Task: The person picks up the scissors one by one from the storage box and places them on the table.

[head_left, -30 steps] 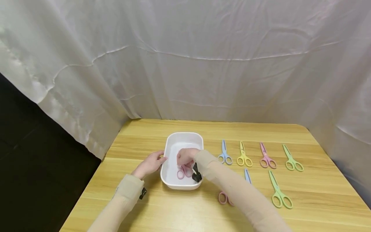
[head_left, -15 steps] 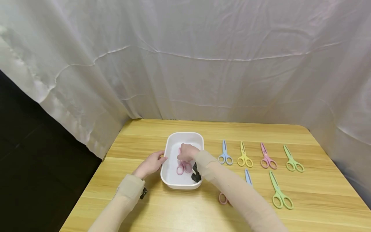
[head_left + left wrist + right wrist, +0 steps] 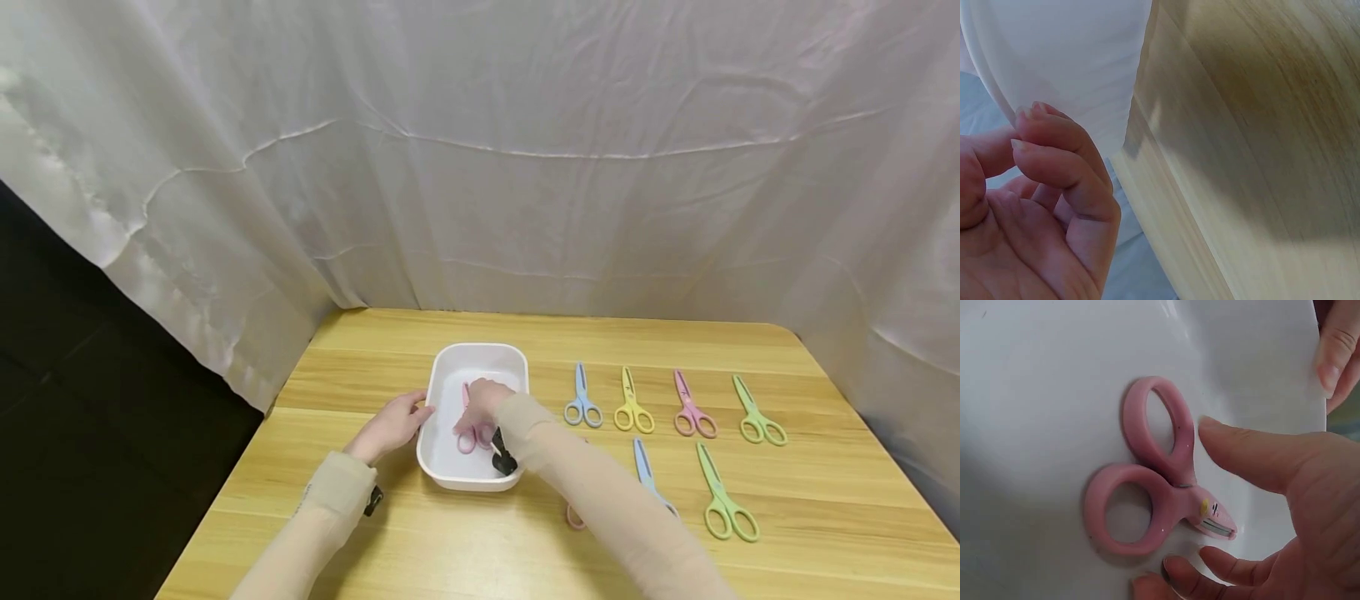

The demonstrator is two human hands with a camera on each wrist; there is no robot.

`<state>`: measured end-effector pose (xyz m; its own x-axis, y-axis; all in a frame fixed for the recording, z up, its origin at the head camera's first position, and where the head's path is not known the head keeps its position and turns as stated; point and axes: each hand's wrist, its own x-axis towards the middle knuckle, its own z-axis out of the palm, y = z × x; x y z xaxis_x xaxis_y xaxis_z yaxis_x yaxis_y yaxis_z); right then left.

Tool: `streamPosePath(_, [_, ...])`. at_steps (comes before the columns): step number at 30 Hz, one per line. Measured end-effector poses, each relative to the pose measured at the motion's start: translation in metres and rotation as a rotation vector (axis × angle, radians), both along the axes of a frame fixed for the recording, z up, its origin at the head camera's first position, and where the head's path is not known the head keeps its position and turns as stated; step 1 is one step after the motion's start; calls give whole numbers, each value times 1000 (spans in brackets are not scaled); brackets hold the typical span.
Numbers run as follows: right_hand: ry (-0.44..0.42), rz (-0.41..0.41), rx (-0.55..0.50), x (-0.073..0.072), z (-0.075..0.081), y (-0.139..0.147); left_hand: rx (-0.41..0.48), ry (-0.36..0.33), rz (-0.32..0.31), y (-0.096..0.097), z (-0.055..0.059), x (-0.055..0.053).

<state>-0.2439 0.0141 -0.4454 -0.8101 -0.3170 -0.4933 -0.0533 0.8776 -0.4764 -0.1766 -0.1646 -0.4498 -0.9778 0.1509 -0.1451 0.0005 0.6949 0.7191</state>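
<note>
Pink scissors (image 3: 1175,490) lie flat in a white plastic bin (image 3: 432,454), handle loops toward the near side. My right hand (image 3: 486,403) reaches in over them. In the right wrist view, the thumb (image 3: 1247,450) is beside one loop and the fingers (image 3: 1191,578) are on the other side, spread apart with the scissors between them. The hand covers part of the scissors in the head view. My left hand (image 3: 393,425) pinches the bin's left rim, with curled fingers (image 3: 1054,153) against the outer wall.
Right of the bin lie blue (image 3: 582,400), yellow (image 3: 632,404), dark pink (image 3: 691,407) and green scissors (image 3: 756,414) in a back row. Nearer are blue (image 3: 645,467) and green scissors (image 3: 723,498). My right forearm partly covers another pink pair (image 3: 574,518). A curtain (image 3: 525,208) hangs behind.
The right hand has shifted over the pink scissors, first away from me, then slightly back toward the handles, uncovering the blade tip. The left hand stays on the rim.
</note>
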Motion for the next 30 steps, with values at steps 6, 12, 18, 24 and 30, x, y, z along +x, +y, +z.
streamPosePath(6, [89, 60, 78, 3, 1, -3, 16, -23, 3, -1, -1, -1])
streamPosePath(12, [140, 93, 144, -2, -3, -8, 17, -18, 6, -1, -1, -2])
streamPosePath(18, [82, 19, 93, -5, -8, -9, -2, -7, 12, 0, 0, 0])
streamPosePath(24, [49, -36, 24, -5, -11, -9, -14, -1, 11, 0, 1, 1])
streamPosePath(30, [1, -47, -15, -5, -11, -8, 9, 52, -35, -2, 1, 3])
